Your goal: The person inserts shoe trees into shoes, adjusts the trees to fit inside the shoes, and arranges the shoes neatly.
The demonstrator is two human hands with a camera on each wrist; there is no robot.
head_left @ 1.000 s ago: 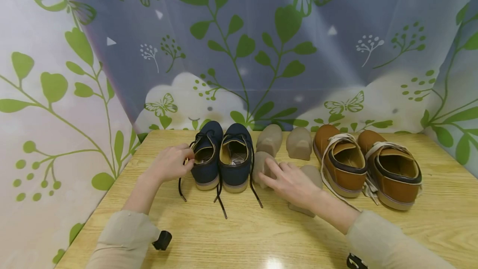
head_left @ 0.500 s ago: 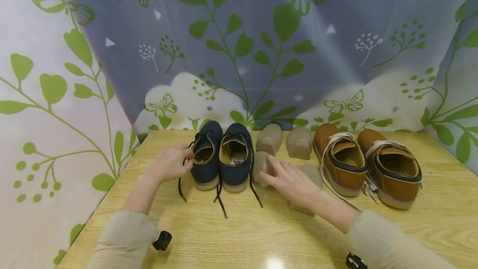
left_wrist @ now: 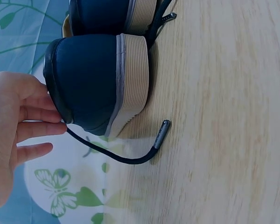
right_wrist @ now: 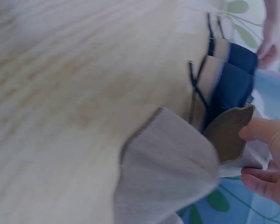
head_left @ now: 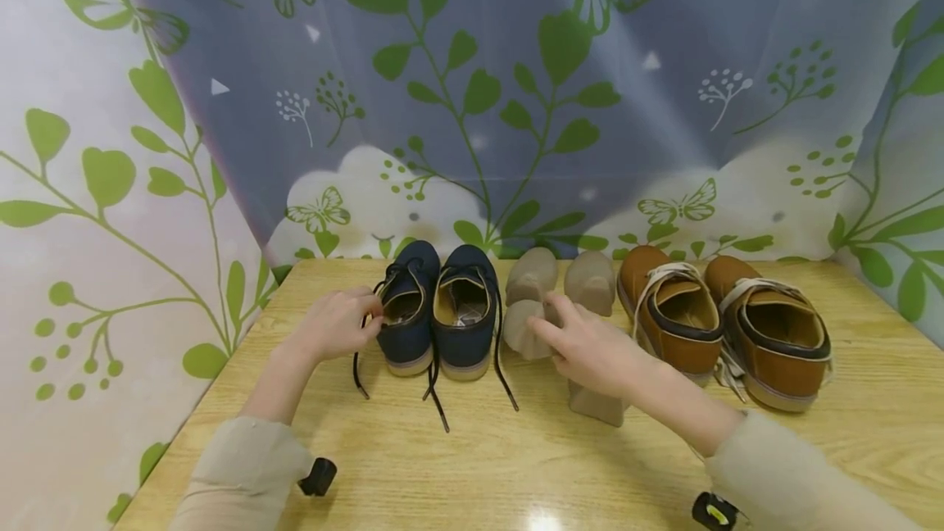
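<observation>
A pair of navy lace-up shoes stands side by side on the table. My left hand [head_left: 335, 322] is at the collar of the left shoe [left_wrist: 86, 84], its fingertips gripping the edge of the opening. A black lace [left_wrist: 123, 159] trails from that shoe onto the wood. My right hand [head_left: 597, 351] pinches the edge of a taupe moulded shoe insert [head_left: 525, 333], thumb on the rim of its hollow [right_wrist: 226, 133] and fingers behind. A second taupe insert [right_wrist: 168, 158] lies beside it, partly hidden under my right hand in the head view.
Two more taupe inserts, one on the left [head_left: 533, 273] and one on the right [head_left: 590, 279], lie by the back edge. Tan shoes [head_left: 782, 342] with loose cream laces stand to the right. A printed cloth [head_left: 472, 105] hangs behind the wooden table [head_left: 442, 482].
My right hand has shifted slightly right, and the insert at its fingertips has moved a little right and tilted up. My left hand has stayed at the shoe collar.
</observation>
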